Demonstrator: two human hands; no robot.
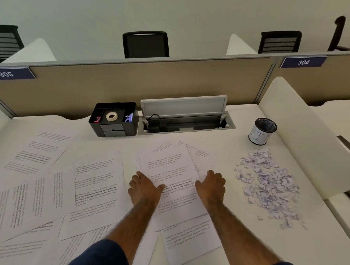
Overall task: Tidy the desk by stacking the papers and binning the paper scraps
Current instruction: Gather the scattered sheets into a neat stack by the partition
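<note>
Both hands rest on a loose pile of printed papers at the middle of the worktop. The left hand lies flat at the pile's left edge, fingers straight and released, thumb on the top sheet. The right hand sits at the right edge with bent fingers; whether they grasp a sheet cannot be told. More sheets lie scattered across the left half and near edge. Paper scraps are heaped towards the right edge, just in front of a mesh bin. A black organiser stands at the back edge.
</note>
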